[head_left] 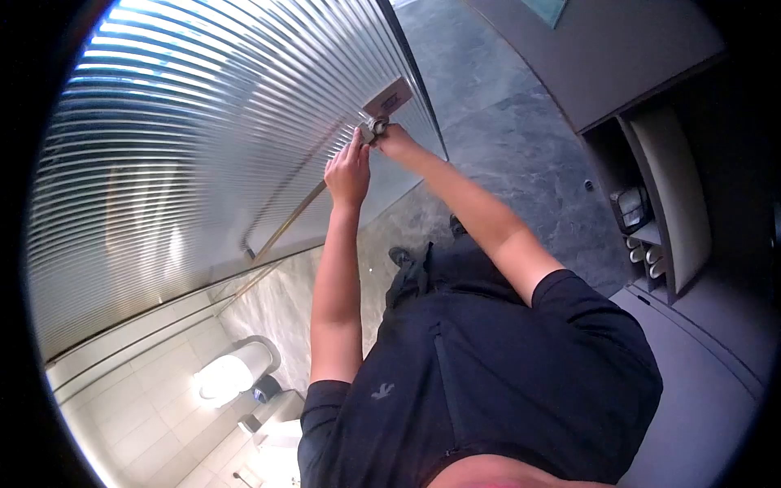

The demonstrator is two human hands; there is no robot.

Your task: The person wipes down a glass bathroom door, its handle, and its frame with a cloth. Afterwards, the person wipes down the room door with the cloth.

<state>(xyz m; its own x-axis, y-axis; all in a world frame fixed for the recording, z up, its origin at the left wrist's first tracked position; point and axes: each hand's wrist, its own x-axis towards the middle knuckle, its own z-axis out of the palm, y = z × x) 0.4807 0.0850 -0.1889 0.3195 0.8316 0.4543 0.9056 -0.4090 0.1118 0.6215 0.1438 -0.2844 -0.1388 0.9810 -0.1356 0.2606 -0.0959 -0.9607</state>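
Observation:
A ribbed glass door (203, 130) fills the upper left, with a dark frame along its right edge. Near that edge a small metal door lock fitting (373, 128) with a round knob-like part is mounted. My left hand (348, 173) reaches up to the fitting, its fingertips pressed on the left side. From the right, my right hand (396, 142) grips the same fitting with bent fingers, some of them hidden behind it. Just above both hands sits a brownish rectangular plate (386, 99) with dark printing too small to read.
Grey marbled floor (488, 114) lies beyond the door edge. At right stands a dark cabinet (606, 154) with shoes (651, 256) and a wrapped packet (630, 207) on its shelves. Behind the door's lower edge are a toilet (232, 374) and a tiled wall (134, 407).

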